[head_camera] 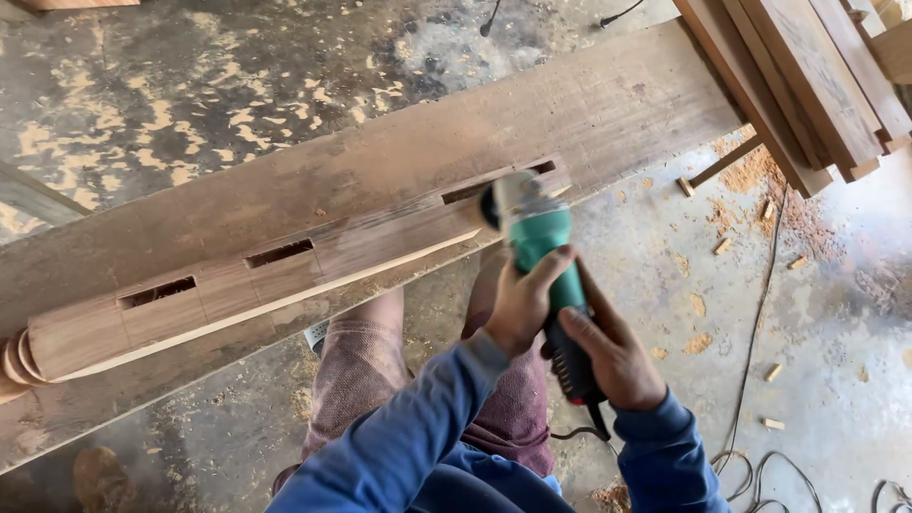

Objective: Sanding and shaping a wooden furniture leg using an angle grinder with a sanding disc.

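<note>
A green angle grinder [538, 236] is held in both hands, its disc end against the right end of a long wooden post [285, 271]. My left hand [522, 302] grips the green body from the left. My right hand [611, 353] wraps the dark rear handle. The post has several rectangular mortise slots along its top and a turned, rounded end at the far left. It lies on a wide plank [399, 152] that slopes up to the right.
A stack of boards [807, 85] leans at the top right. The power cable [750, 380] trails across the concrete floor at right among small wood offcuts and sawdust. My knees in reddish shorts [370, 380] are under the post.
</note>
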